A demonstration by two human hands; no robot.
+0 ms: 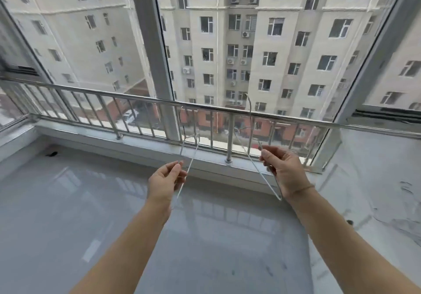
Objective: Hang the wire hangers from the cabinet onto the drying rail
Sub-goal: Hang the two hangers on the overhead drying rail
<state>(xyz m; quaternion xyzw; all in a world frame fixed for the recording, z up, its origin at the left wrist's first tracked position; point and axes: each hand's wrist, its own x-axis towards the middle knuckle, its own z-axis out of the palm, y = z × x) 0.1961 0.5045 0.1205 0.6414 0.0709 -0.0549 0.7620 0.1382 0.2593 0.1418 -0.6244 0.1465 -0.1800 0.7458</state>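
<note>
A steel rail [127,97] with upright bars runs across the window at mid height. My left hand [167,178] pinches the lower part of a thin white wire hanger [192,157] whose hook reaches up to the rail near the middle. My right hand [282,170] grips a second wire hanger [250,157]. Its hook [249,102] rises just above the rail, close to it; whether it rests on the rail I cannot tell. Both hangers tilt toward me at the bottom.
A wide glossy grey sill [114,202] lies below my arms, in front of the rail. Large window panes and a thick white frame post [155,54] stand behind the rail, with apartment blocks outside. A small dark object [52,154] lies on the sill at left.
</note>
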